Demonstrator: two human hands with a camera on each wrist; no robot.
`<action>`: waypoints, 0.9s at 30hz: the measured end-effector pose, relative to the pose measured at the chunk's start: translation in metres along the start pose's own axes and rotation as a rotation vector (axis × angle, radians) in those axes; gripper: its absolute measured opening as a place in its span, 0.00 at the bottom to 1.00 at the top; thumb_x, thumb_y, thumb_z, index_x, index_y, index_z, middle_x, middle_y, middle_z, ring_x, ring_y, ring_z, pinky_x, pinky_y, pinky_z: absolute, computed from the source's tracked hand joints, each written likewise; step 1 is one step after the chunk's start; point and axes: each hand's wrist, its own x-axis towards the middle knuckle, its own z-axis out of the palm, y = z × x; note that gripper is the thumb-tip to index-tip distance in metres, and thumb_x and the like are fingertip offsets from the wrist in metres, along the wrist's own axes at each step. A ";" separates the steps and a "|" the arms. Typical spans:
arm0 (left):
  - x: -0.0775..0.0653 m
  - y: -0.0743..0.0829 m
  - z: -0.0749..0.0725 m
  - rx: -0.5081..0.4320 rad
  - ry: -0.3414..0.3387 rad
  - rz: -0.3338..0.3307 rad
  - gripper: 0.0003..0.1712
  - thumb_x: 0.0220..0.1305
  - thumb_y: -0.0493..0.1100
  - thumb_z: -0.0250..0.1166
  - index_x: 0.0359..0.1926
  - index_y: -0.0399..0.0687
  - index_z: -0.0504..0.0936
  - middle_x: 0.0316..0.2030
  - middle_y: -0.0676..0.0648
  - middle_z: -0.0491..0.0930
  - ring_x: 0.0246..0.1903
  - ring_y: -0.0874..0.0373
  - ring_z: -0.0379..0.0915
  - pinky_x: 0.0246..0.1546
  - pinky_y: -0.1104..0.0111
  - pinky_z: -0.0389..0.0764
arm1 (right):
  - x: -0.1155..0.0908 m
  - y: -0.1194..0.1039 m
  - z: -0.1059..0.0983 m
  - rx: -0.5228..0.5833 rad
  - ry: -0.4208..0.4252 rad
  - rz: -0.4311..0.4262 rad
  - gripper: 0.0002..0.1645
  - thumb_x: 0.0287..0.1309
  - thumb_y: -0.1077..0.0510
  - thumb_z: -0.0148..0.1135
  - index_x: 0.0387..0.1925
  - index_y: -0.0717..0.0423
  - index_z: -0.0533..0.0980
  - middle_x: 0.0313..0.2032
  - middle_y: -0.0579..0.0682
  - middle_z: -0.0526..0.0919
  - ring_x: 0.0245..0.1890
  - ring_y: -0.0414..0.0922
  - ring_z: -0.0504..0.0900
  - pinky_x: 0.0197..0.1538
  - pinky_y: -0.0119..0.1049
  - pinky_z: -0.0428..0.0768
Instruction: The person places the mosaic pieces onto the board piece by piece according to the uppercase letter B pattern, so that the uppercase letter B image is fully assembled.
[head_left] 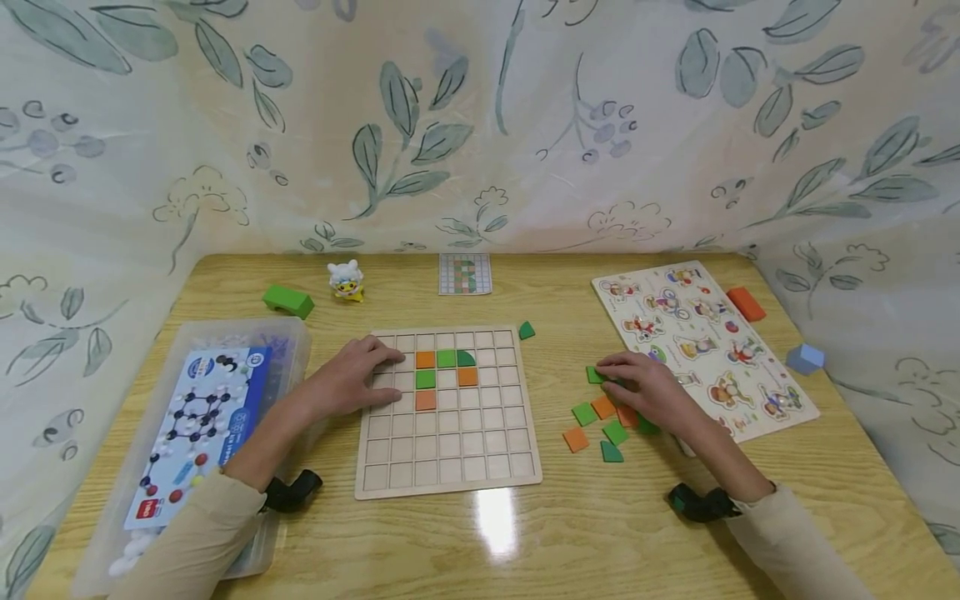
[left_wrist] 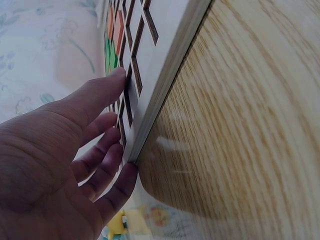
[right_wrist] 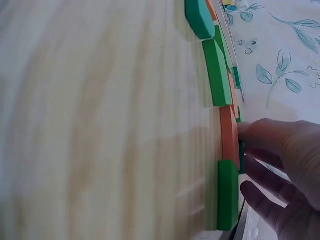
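Note:
A light wooden grid board (head_left: 450,492) lies mid-table with orange, green and dark green pieces in its upper cells. My left hand (head_left: 348,379) rests at the board's left edge, thumb and fingers apart, fingertips on the rim; the left wrist view shows the thumb over the cells. My right hand (head_left: 648,387) is over the loose pieces at the right, fingertips beside a light green square (head_left: 594,375). In the right wrist view, a dark green piece (right_wrist: 242,162) shows between thumb and fingers; I cannot tell whether they pinch it. Nearby lie an orange square (head_left: 576,439) and a dark green quarter-round (head_left: 611,452).
A pattern card (head_left: 465,287) lies at the back; a dark green piece (head_left: 527,330) is by the board's corner. The right side holds a picture puzzle (head_left: 780,421), red block (head_left: 746,304) and blue block (head_left: 806,358). Leftward are a plastic box (head_left: 258,550), green block (head_left: 288,301) and figurine (head_left: 347,280).

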 end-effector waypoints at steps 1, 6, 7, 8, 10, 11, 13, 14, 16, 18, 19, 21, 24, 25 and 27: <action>0.000 0.000 0.000 0.000 0.000 0.000 0.30 0.59 0.49 0.70 0.60 0.43 0.76 0.49 0.43 0.73 0.46 0.50 0.65 0.46 0.58 0.67 | 0.000 -0.001 0.000 -0.003 0.001 0.002 0.15 0.53 0.66 0.68 0.45 0.62 0.83 0.46 0.58 0.84 0.46 0.56 0.82 0.44 0.49 0.80; 0.000 0.000 0.000 0.002 -0.002 -0.004 0.30 0.59 0.50 0.69 0.60 0.44 0.76 0.49 0.44 0.73 0.46 0.51 0.65 0.46 0.59 0.67 | 0.002 -0.003 -0.001 -0.032 0.016 -0.013 0.15 0.51 0.68 0.69 0.44 0.62 0.83 0.46 0.58 0.84 0.46 0.56 0.82 0.45 0.50 0.80; 0.000 0.000 0.000 0.002 -0.002 -0.004 0.30 0.59 0.50 0.69 0.60 0.44 0.76 0.49 0.44 0.73 0.46 0.51 0.65 0.46 0.59 0.67 | 0.002 -0.003 -0.001 -0.038 0.020 -0.021 0.15 0.51 0.68 0.69 0.44 0.62 0.83 0.45 0.58 0.84 0.45 0.56 0.83 0.44 0.49 0.80; 0.001 0.000 0.000 0.002 -0.002 -0.004 0.30 0.59 0.50 0.69 0.60 0.44 0.76 0.49 0.44 0.73 0.46 0.51 0.65 0.46 0.59 0.68 | 0.002 -0.002 -0.001 -0.047 0.027 -0.033 0.15 0.51 0.68 0.69 0.43 0.62 0.83 0.45 0.58 0.84 0.45 0.55 0.83 0.44 0.49 0.80; 0.001 0.000 0.000 0.003 -0.002 -0.001 0.30 0.59 0.50 0.69 0.60 0.44 0.76 0.49 0.44 0.73 0.46 0.50 0.65 0.46 0.58 0.68 | 0.002 -0.001 -0.001 -0.066 0.045 -0.056 0.15 0.50 0.67 0.70 0.43 0.61 0.83 0.43 0.57 0.84 0.43 0.53 0.83 0.42 0.48 0.80; 0.001 0.000 0.001 0.003 -0.001 0.001 0.30 0.59 0.50 0.69 0.60 0.44 0.76 0.49 0.44 0.73 0.46 0.51 0.65 0.46 0.58 0.68 | 0.002 0.000 -0.002 -0.070 0.052 -0.061 0.15 0.50 0.66 0.71 0.42 0.61 0.83 0.43 0.56 0.84 0.43 0.52 0.83 0.42 0.47 0.80; 0.001 0.000 0.001 0.004 0.000 0.002 0.30 0.59 0.51 0.69 0.60 0.44 0.76 0.48 0.44 0.73 0.46 0.51 0.65 0.46 0.59 0.68 | 0.002 0.001 -0.001 -0.070 0.079 -0.082 0.15 0.49 0.66 0.72 0.42 0.60 0.83 0.42 0.55 0.84 0.40 0.50 0.83 0.40 0.45 0.81; 0.001 -0.001 0.001 0.003 0.000 0.003 0.30 0.59 0.51 0.69 0.60 0.44 0.76 0.48 0.44 0.73 0.46 0.51 0.65 0.46 0.59 0.68 | 0.002 0.001 -0.001 -0.069 0.093 -0.089 0.15 0.48 0.65 0.72 0.42 0.59 0.83 0.42 0.54 0.84 0.40 0.49 0.83 0.39 0.44 0.81; 0.001 -0.001 0.002 0.006 0.000 0.004 0.30 0.59 0.51 0.69 0.60 0.44 0.76 0.48 0.45 0.73 0.46 0.51 0.65 0.45 0.59 0.67 | 0.003 -0.003 0.000 -0.039 0.111 -0.099 0.15 0.48 0.66 0.72 0.41 0.58 0.84 0.42 0.53 0.84 0.38 0.46 0.84 0.37 0.42 0.81; 0.001 -0.001 0.002 0.007 -0.001 0.005 0.30 0.59 0.51 0.69 0.60 0.44 0.76 0.48 0.45 0.73 0.45 0.51 0.65 0.45 0.60 0.67 | 0.005 -0.010 0.004 -0.011 0.122 -0.125 0.16 0.47 0.66 0.73 0.41 0.57 0.84 0.41 0.52 0.84 0.37 0.45 0.84 0.36 0.40 0.80; 0.001 -0.001 0.002 0.009 -0.002 0.005 0.30 0.59 0.51 0.69 0.60 0.44 0.76 0.48 0.45 0.73 0.45 0.51 0.65 0.45 0.60 0.67 | 0.006 -0.016 0.006 0.009 0.119 -0.136 0.16 0.47 0.66 0.73 0.41 0.57 0.84 0.41 0.51 0.84 0.37 0.45 0.84 0.37 0.39 0.81; 0.001 -0.001 0.002 0.009 -0.002 0.004 0.30 0.59 0.51 0.70 0.60 0.44 0.76 0.48 0.45 0.72 0.45 0.51 0.65 0.45 0.60 0.67 | 0.009 -0.029 0.011 0.044 0.103 -0.166 0.15 0.47 0.66 0.72 0.41 0.56 0.84 0.41 0.50 0.84 0.38 0.44 0.84 0.37 0.38 0.81; 0.001 -0.002 0.002 0.008 -0.001 0.001 0.30 0.59 0.51 0.70 0.60 0.44 0.76 0.48 0.45 0.72 0.45 0.52 0.65 0.45 0.60 0.67 | 0.015 -0.047 0.019 0.096 0.064 -0.210 0.16 0.49 0.65 0.72 0.43 0.56 0.84 0.42 0.49 0.84 0.41 0.44 0.84 0.40 0.37 0.82; 0.001 -0.002 0.002 0.007 0.000 0.000 0.30 0.59 0.51 0.70 0.60 0.44 0.76 0.48 0.45 0.72 0.45 0.52 0.64 0.45 0.60 0.67 | 0.017 -0.052 0.021 0.116 0.049 -0.222 0.16 0.50 0.64 0.72 0.43 0.56 0.83 0.43 0.49 0.84 0.42 0.44 0.84 0.40 0.36 0.82; 0.001 -0.002 0.002 0.006 0.001 0.001 0.30 0.59 0.51 0.70 0.60 0.44 0.76 0.48 0.45 0.72 0.45 0.52 0.64 0.45 0.60 0.67 | 0.021 -0.062 0.025 0.147 0.019 -0.238 0.16 0.52 0.63 0.71 0.45 0.55 0.83 0.44 0.48 0.84 0.44 0.44 0.83 0.42 0.36 0.82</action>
